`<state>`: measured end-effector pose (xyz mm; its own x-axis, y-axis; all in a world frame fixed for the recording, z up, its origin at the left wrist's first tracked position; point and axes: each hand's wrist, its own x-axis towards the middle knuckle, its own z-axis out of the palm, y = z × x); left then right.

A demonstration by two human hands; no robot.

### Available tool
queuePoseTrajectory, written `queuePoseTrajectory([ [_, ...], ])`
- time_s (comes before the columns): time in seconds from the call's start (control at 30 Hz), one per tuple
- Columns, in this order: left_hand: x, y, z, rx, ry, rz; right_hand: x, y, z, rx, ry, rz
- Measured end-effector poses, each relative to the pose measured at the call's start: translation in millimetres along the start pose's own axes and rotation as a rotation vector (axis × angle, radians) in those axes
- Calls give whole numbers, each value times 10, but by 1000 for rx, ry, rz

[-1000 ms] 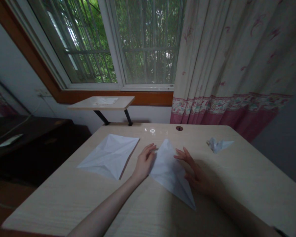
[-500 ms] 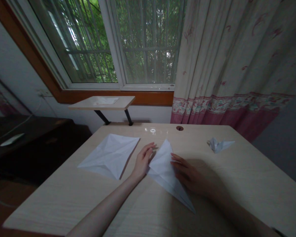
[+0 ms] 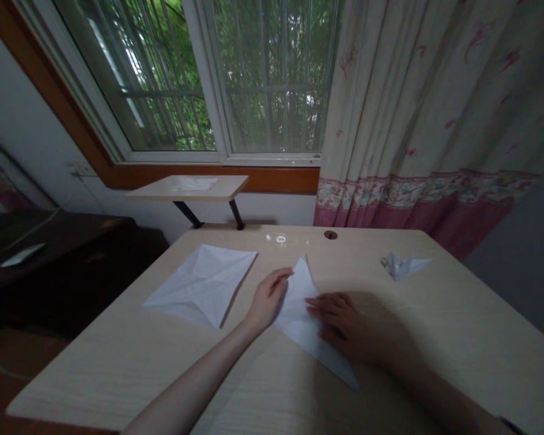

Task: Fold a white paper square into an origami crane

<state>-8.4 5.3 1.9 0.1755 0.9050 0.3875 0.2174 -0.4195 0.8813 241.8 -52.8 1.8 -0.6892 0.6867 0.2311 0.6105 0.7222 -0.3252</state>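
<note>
A folded white sheet of paper [image 3: 299, 308] lies on the table between my hands, one point toward the window and a long point toward me. My left hand [image 3: 268, 295] rests along its left edge, fingers stretched out and touching the paper. My right hand [image 3: 342, 320] lies over its right side with fingers spread flat on top, covering part of that edge. To the left, a creased white sheet [image 3: 204, 284] lies unfolded. A small folded paper figure [image 3: 403, 266] sits at the right; its exact form is hard to make out.
The wooden table [image 3: 131, 374] has a round cable hole [image 3: 330, 235] at its back edge. A raised shelf [image 3: 149, 193] on black legs holds a pale paper item [image 3: 197, 183]. A curtain [image 3: 417, 121] hangs behind, and a dark side table [image 3: 72, 235] stands left.
My left hand has shifted right, its fingers now over the paper's left edge. My right hand has slid a little left and lies further onto the paper, which looks narrower at the top.
</note>
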Motion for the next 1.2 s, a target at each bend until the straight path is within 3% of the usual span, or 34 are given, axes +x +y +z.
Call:
queuePoseTrajectory([
  [0.33, -26, 42, -7, 207, -66, 209, 3, 10, -36, 39, -75, -20],
  [0.67, -70, 53, 17, 363, -264, 265, -19, 109, -17, 38, -84, 7],
  [1.2, -100, 119, 40, 511, -317, 423, -97, 431, 22, -236, -35, 18],
])
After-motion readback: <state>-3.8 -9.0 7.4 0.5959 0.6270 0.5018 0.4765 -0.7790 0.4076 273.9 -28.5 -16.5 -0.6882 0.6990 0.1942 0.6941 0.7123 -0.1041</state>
